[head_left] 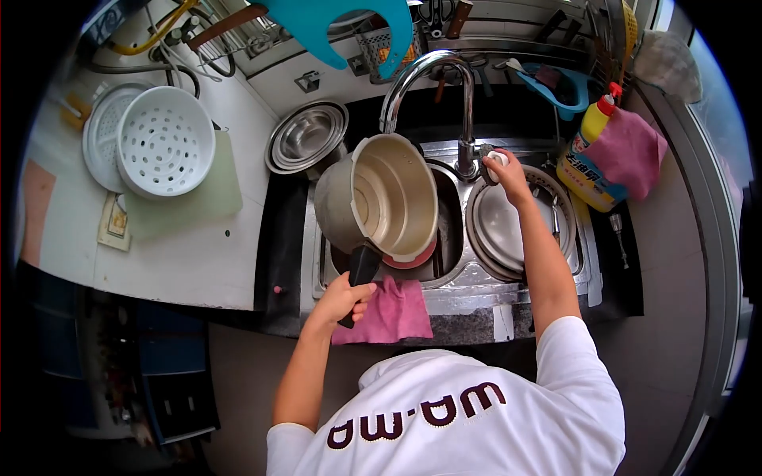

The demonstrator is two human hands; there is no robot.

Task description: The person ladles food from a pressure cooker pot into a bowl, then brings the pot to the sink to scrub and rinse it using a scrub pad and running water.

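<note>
My left hand (341,303) is closed around the black handle (365,266) of a large metal pot (333,202). The pot is tilted over the left sink basin (451,230), its light inside showing and its rim under the tap spout. No water stream is visible from the chrome tap (467,103). Close to the tap base, my right hand (512,176) is closed on a small white-handled grey scrubber (498,158); its underside is hidden. Below that hand, stacked bowls and a metal lid (500,230) fill the right basin. A pink cloth (389,313) hangs over the front edge, near my left hand.
Nested metal bowls (308,135) stand left of the tap. A white colander (167,143) lies on the left counter. At right stands a yellow cleaner bottle (583,170) draped with a pink cloth (631,151). A blue plastic piece (341,28) hangs overhead.
</note>
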